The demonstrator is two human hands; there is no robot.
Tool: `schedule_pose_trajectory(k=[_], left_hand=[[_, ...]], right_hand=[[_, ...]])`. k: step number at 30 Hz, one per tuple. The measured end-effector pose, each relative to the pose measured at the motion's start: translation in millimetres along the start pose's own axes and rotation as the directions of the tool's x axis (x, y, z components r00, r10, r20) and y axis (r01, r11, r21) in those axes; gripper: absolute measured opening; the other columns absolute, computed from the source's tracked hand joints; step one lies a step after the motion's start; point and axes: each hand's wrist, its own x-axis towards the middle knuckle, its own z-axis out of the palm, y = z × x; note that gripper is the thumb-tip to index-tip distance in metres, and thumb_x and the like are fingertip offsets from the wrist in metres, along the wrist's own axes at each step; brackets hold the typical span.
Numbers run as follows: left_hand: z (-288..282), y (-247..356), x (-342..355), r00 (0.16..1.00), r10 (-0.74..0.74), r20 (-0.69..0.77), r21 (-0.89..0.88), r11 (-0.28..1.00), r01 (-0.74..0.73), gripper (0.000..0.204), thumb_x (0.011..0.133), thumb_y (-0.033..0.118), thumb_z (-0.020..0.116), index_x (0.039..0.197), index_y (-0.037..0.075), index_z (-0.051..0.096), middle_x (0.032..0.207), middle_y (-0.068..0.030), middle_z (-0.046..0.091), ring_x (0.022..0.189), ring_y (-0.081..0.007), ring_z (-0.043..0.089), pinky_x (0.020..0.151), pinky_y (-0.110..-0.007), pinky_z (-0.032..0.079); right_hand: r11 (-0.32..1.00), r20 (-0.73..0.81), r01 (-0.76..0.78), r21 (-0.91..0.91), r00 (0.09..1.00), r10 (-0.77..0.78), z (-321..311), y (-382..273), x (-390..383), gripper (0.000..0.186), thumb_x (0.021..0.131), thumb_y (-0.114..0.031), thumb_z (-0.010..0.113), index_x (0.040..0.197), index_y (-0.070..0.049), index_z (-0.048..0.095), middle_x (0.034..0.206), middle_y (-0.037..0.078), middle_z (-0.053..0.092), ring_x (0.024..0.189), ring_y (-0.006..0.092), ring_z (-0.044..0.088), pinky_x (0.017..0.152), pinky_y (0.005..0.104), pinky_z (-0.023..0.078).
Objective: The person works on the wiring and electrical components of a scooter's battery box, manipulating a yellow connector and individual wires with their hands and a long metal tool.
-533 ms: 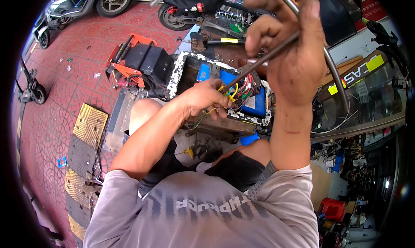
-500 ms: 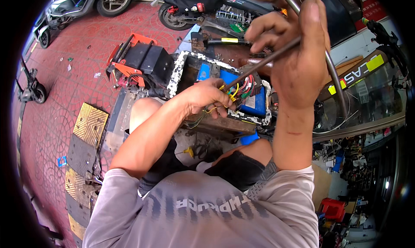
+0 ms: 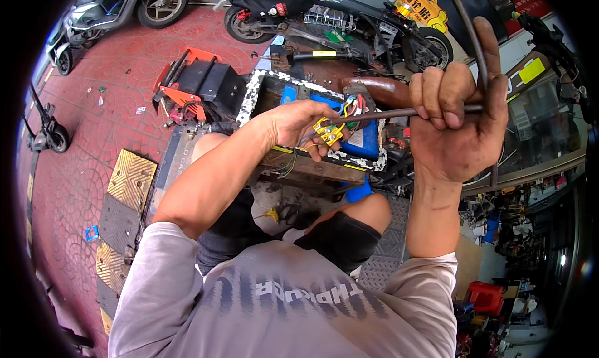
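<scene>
My right hand (image 3: 458,149) is wrapped round a dark metal T-handle wrench (image 3: 387,114), palm up, at the junction of shaft and crossbar. The wrench's shaft points left, and its tip meets a small yellow terminal block (image 3: 329,133) with metal screws. My left hand (image 3: 292,125) pinches this block from the left, thumb near the wrench tip, fingers curled below. Coloured wires (image 3: 353,107) bunch just behind the block. Both hands work over an open scooter deck box (image 3: 251,99) with white-speckled edges, which holds blue battery packs (image 3: 363,146).
A black box with orange brackets (image 3: 209,83) stands at the deck's left end. Parked scooters (image 3: 163,2) line the back. Yellow-and-black ramps (image 3: 131,177) lie on red paving at left. A glass-topped case (image 3: 540,127) is at right. A yellow-handled tool (image 3: 271,214) lies between my legs.
My right hand has turned and lowered toward the right, fingers now closed round the wrench; the shaft has swung nearly level. The yellow block shows more plainly in my left hand.
</scene>
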Motion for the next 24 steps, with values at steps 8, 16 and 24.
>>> schedule_pose_trajectory(k=[8,16,24], left_hand=[[2,4,-7,0.996,-0.042,-0.08,0.081,0.995,0.048,0.046,0.103,0.037,0.056,0.12,-0.004,0.07,0.089,-0.0141,0.074,0.059,-0.0209,0.072,0.054,-0.035,0.065],[10,17,-13,0.983,-0.04,-0.181,0.194,0.978,0.076,0.038,0.104,0.032,0.055,0.11,-0.003,0.069,0.082,-0.0164,0.075,0.058,-0.0207,0.071,0.049,-0.034,0.061],[-9,29,-14,0.993,-0.015,-0.118,0.184,0.982,0.036,0.045,0.112,0.035,0.041,0.12,-0.002,0.066,0.088,-0.0198,0.074,0.061,-0.0258,0.074,0.051,-0.037,0.063]], right_hand=[[0.999,0.069,-0.051,0.0,0.996,0.051,6,7,5,0.065,0.115,-0.041,0.031,0.16,0.006,0.031,0.06,-0.005,0.036,0.052,0.0058,0.03,0.056,0.0248,0.033],[0.983,0.362,-0.094,-0.157,0.92,0.146,12,16,27,0.074,0.111,-0.047,0.048,0.156,0.01,0.034,0.07,0.001,0.049,0.06,0.0085,0.047,0.057,0.025,0.039],[0.632,0.068,-0.379,-0.676,0.822,0.566,16,-12,51,0.032,0.102,-0.031,0.072,0.102,0.001,0.075,0.083,0.004,0.072,0.073,0.0075,0.061,0.064,0.0231,0.047]])
